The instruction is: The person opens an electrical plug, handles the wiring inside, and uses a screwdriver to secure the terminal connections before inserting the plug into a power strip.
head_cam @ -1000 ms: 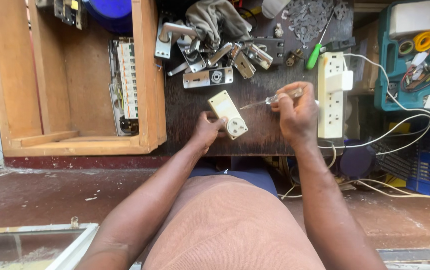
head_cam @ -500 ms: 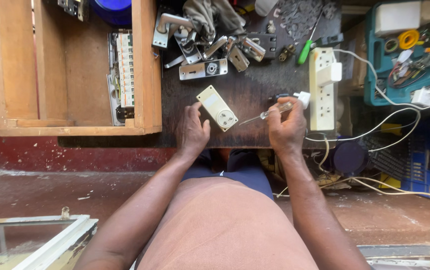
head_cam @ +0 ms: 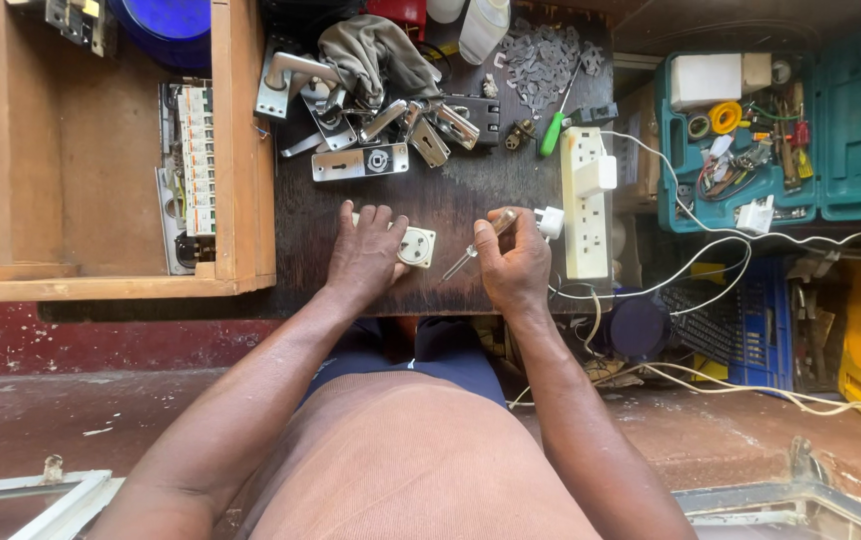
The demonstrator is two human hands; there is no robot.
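I see the dark worktop (head_cam: 450, 200) with a wooden box (head_cam: 100, 180) cut off at the far left. A white power strip (head_cam: 586, 200) lies right of my hands. My left hand (head_cam: 365, 255) presses down on a cream socket plate (head_cam: 412, 245), its fingers together, hiding most of it. My right hand (head_cam: 515, 265) has fingers clamped on a small screwdriver (head_cam: 475, 245), tip just beside the plate; whether it touches is unclear.
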